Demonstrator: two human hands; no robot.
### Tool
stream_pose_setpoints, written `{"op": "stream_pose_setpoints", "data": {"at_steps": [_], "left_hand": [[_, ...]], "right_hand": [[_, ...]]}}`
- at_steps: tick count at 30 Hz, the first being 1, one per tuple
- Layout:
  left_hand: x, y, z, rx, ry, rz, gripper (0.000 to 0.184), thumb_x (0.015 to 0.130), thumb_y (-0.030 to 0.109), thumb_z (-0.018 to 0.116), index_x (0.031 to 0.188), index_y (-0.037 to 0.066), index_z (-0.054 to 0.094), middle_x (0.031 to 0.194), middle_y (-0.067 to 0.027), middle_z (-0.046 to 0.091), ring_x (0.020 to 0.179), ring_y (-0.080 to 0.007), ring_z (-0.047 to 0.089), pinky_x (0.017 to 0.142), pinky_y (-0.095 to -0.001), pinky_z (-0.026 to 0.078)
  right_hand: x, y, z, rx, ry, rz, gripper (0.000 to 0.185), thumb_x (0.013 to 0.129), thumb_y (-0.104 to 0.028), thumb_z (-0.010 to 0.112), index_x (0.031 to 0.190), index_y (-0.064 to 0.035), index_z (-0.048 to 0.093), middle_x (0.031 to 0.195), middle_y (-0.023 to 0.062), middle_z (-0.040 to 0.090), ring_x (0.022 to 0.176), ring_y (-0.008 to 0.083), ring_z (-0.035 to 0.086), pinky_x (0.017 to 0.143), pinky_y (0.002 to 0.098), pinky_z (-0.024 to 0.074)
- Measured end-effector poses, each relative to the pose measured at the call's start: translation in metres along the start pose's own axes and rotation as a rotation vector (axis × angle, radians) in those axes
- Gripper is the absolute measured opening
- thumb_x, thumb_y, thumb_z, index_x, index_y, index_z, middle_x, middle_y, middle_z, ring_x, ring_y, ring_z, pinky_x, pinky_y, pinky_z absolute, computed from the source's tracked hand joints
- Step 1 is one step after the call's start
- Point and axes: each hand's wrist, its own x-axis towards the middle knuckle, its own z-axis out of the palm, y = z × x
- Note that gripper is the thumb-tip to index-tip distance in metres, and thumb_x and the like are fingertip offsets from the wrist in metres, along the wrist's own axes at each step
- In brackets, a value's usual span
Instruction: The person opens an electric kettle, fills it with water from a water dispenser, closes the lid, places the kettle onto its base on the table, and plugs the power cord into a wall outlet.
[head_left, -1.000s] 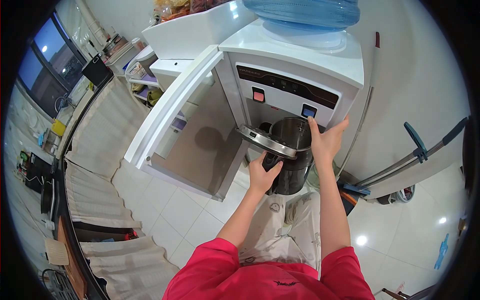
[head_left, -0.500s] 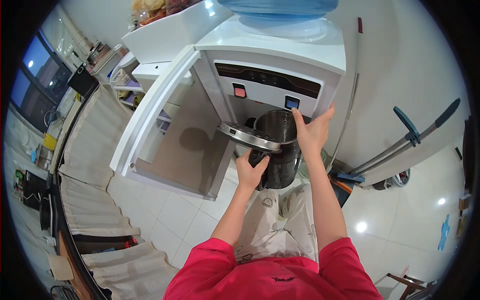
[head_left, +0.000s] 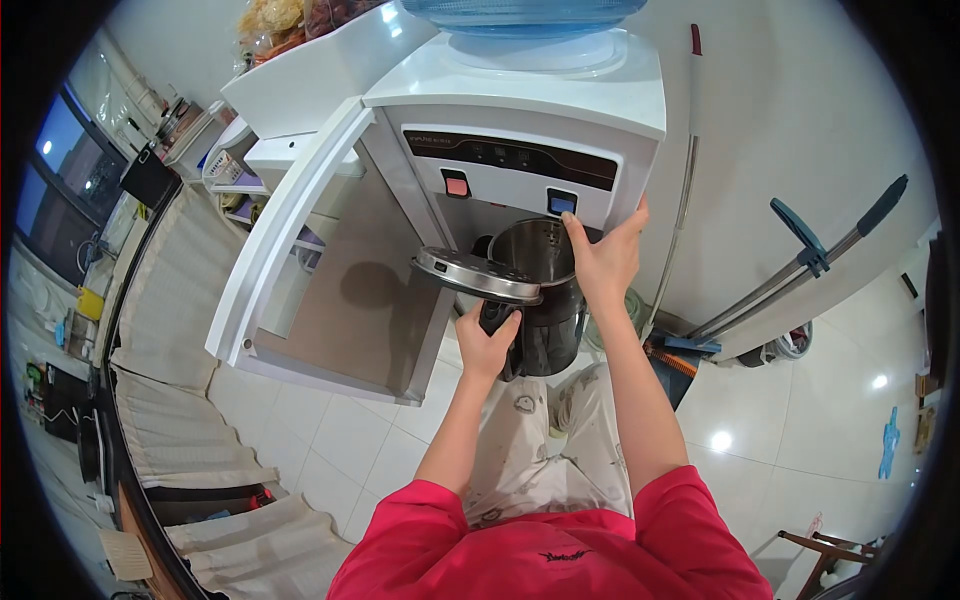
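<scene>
At the left of the frame, cream, loosely pleated cloth curtains (head_left: 165, 300) hung with wavy hems beside a floor of pale, glossy square tiles (head_left: 305, 410). Near the top, left of centre, clear crinkled plastic bags of dried food (head_left: 280, 28) rested on a smooth white surface. Below them, a door with a curved glossy white frame and a flat, brownish, reflective panel (head_left: 350, 290) stood swung open.

Around the centre, a round black lid with a shiny metal band (head_left: 480, 278) stood tilted up from a dark, glossy cylindrical kettle (head_left: 552, 340), whose metal-lined mouth lay open below the spouts' recess. The left hand (head_left: 485, 342) was closed around the kettle's smooth black handle (head_left: 494, 318), thumb and fingers wrapped about it. Above, the boxy white plastic water dispenser (head_left: 630, 105) carried a ribbed, translucent blue bottle (head_left: 525, 12) and a red rectangular lever (head_left: 457, 186). To the right, the right hand (head_left: 606, 268) was spread, grasping nothing: its thumb tip met the lower edge of a blue rectangular lever (head_left: 562, 202), though whether it pressed could not be told, and its fingers lay against the dispenser's side. At the far right, slender grey rods with dark grips (head_left: 800, 270) leaned diagonally near the wall.
</scene>
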Motion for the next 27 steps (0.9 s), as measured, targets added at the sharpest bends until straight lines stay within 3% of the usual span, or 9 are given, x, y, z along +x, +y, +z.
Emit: {"op": "stream_pose_setpoints", "data": {"at_steps": [3,7,13,15,27], "left_hand": [[0.001,-0.0003,-0.002,0.027,-0.019,0.026,0.013,0.083,0.007,0.068,0.089,-0.003,0.064,0.068,-0.0025,0.06,0.053,-0.0089,0.053,0.05,-0.0246,0.043],[-0.0001,0.0087,-0.0017,-0.004,-0.034,-0.048,0.012,0.083,0.007,0.068,0.088,-0.003,0.064,0.068,-0.0024,0.06,0.053,-0.0088,0.053,0.05,-0.0246,0.042],[0.0011,0.0019,-0.0004,0.016,-0.028,0.038,0.013,0.083,0.008,0.067,0.087,-0.003,0.064,0.069,-0.0022,0.06,0.054,-0.0085,0.052,0.05,-0.0244,0.042],[0.0011,0.0017,-0.0016,0.033,-0.033,-0.004,0.022,0.081,0.011,0.069,0.095,-0.005,0.065,0.077,-0.0085,0.068,0.068,-0.0125,0.059,0.066,-0.0286,0.048],[0.0015,0.0003,-0.0011,0.058,-0.036,-0.028,0.023,0.079,0.011,0.069,0.095,-0.006,0.065,0.08,-0.0124,0.069,0.071,-0.0167,0.063,0.07,-0.0296,0.049]], "right_hand": [[0.0003,-0.0008,-0.0009,0.005,-0.004,0.004,0.095,0.078,-0.032,0.078,0.144,0.0018,0.018,0.134,0.0282,0.046,0.116,0.0446,0.053,0.092,0.0492,0.0454],[0.0001,0.0023,0.0011,0.008,0.004,-0.007,0.095,0.077,-0.032,0.078,0.143,0.0016,0.019,0.134,0.0284,0.046,0.115,0.0451,0.053,0.092,0.0495,0.0456],[0.0,-0.0002,-0.0008,0.002,-0.01,0.013,0.096,0.077,-0.033,0.078,0.144,0.0017,0.018,0.135,0.0283,0.045,0.116,0.0451,0.053,0.092,0.0494,0.0453],[-0.0001,0.0018,0.0004,-0.003,-0.007,0.008,0.096,0.077,-0.033,0.078,0.144,0.0018,0.018,0.136,0.0283,0.045,0.116,0.045,0.053,0.093,0.0494,0.0452],[0.0003,0.0016,0.0005,-0.007,-0.007,0.009,0.096,0.077,-0.033,0.078,0.143,0.0024,0.019,0.137,0.0272,0.044,0.116,0.0443,0.053,0.092,0.0493,0.0457]]}}
